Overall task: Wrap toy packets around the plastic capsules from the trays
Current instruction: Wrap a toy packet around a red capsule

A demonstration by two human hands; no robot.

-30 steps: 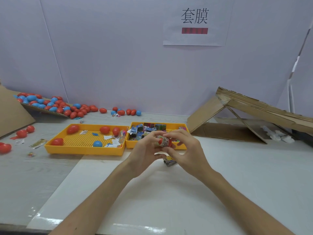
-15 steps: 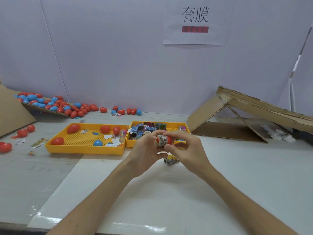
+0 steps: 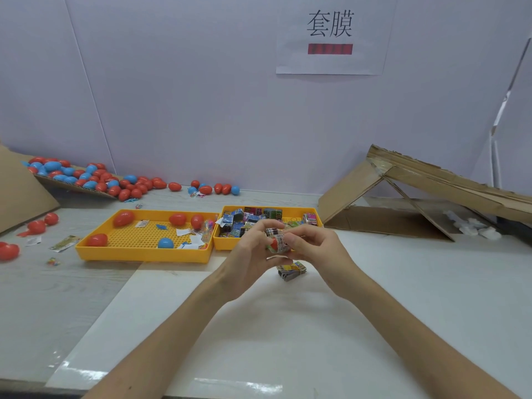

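**WORKSTATION TYPE: MANUAL PACKING BENCH**

The place is a small-parts packing station. A printed paper sign [image 3: 330, 36] bearing two Chinese characters is fixed to the plain white partition wall [image 3: 187, 96] behind the worktable [image 3: 403, 298]. Two yellow trays stand side by side on it. The left tray [image 3: 138, 256] holds loose plastic capsules [image 3: 123, 218], and the right tray [image 3: 226, 243] holds toy packets [image 3: 247, 218]. A bulk heap of red and blue capsules [image 3: 95, 177] lies at the left rear. A folded cardboard structure [image 3: 431, 180] stands at the right rear.

- Pale lilac panelled wall [image 3: 172, 96] behind, bearing a white paper sign [image 3: 331, 36] printed with dark characters
- Grey wood-grain table [image 3: 43, 298], partly covered by a glossy white sheet [image 3: 403, 283] catching light
- Folded cardboard [image 3: 431, 180] propped at right
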